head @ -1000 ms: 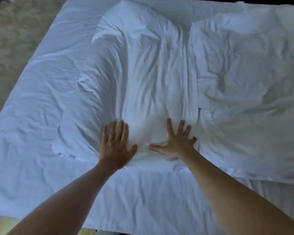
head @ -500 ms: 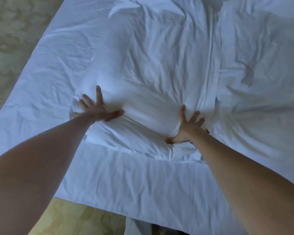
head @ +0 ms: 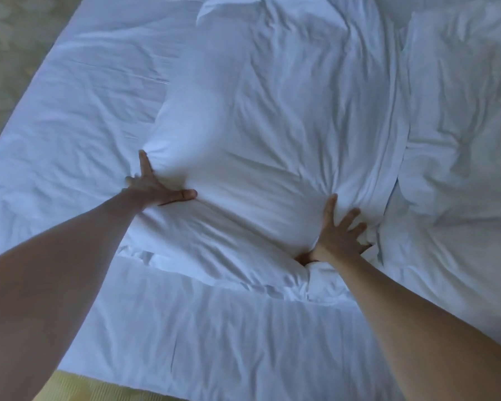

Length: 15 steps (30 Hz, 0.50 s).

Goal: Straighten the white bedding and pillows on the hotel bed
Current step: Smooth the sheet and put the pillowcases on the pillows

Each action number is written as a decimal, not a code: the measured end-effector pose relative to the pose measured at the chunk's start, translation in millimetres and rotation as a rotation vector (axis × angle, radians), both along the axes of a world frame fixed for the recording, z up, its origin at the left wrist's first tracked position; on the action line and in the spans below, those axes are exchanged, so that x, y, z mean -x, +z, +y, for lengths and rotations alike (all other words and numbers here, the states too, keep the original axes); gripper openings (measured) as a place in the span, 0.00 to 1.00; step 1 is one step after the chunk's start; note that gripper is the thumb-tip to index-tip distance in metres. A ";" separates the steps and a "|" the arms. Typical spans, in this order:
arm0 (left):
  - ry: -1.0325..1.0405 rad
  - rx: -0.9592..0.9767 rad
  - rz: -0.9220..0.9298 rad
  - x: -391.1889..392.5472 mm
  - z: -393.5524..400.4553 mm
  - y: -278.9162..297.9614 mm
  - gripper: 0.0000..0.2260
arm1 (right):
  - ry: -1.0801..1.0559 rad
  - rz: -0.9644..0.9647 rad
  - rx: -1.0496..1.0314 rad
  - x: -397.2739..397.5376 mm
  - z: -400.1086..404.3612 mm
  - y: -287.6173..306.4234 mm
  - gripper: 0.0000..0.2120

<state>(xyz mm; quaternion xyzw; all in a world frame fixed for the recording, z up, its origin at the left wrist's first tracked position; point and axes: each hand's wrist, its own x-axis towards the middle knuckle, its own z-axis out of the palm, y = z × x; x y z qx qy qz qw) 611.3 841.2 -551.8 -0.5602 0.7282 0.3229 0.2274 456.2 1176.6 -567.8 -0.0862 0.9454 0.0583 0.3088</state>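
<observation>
On the wrinkled white bed sheet [head: 93, 117], your left hand [head: 154, 188] and right hand [head: 337, 237] pressing the near pillow [head: 258, 140] with fingers spread straight, second pillow [head: 460, 125] touching beside, patterned carpet [head: 9, 53] at left.

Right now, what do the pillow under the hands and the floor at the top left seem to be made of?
Pillow: likely woven cotton case, matte, finely creased, over soft filling; it dents under the left hand and right hand. Floor: probably patterned carpet, dull beige; blurred, so uncertain.
</observation>
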 end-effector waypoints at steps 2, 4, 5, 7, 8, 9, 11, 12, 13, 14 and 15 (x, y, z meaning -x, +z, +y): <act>0.116 -0.051 0.114 -3.2 -0.1 -2.7 0.72 | -0.010 0.029 -0.003 -2.4 0.6 -2.1 0.74; 0.218 -0.080 0.214 -7.5 1.0 -4.3 0.66 | -0.011 0.064 0.003 -4.7 2.3 -5.1 0.73; 0.238 -0.081 0.215 -9.7 2.3 -2.0 0.63 | -0.014 0.078 0.008 -5.7 2.5 -5.7 0.73; 0.251 -0.099 0.214 -11.6 6.7 7.3 0.57 | -0.020 0.091 0.010 -7.5 3.7 -5.2 0.73; 0.267 -0.108 0.229 -11.1 10.4 14.7 0.54 | -0.018 0.100 0.012 -8.4 4.9 -3.9 0.73; 0.290 -0.121 0.255 -10.4 14.9 21.7 0.50 | -0.020 0.101 0.022 -9.8 7.5 -2.1 0.73; 0.343 -0.133 0.311 -11.0 25.3 35.4 0.44 | 0.006 0.107 0.046 -15.6 16.0 4.6 0.72; 0.366 -0.122 0.345 -11.7 32.0 42.8 0.40 | 0.029 0.117 0.053 -19.0 21.5 9.0 0.71; 0.379 -0.103 0.381 -12.2 41.2 51.5 0.35 | 0.055 0.120 0.062 -23.5 28.2 14.4 0.69; 0.386 -0.074 0.408 -12.7 51.6 61.1 0.32 | 0.083 0.117 0.069 -28.9 34.6 20.6 0.67; 0.386 -0.041 0.422 -11.8 62.6 72.0 0.30 | 0.108 0.114 0.086 -34.4 42.3 26.5 0.63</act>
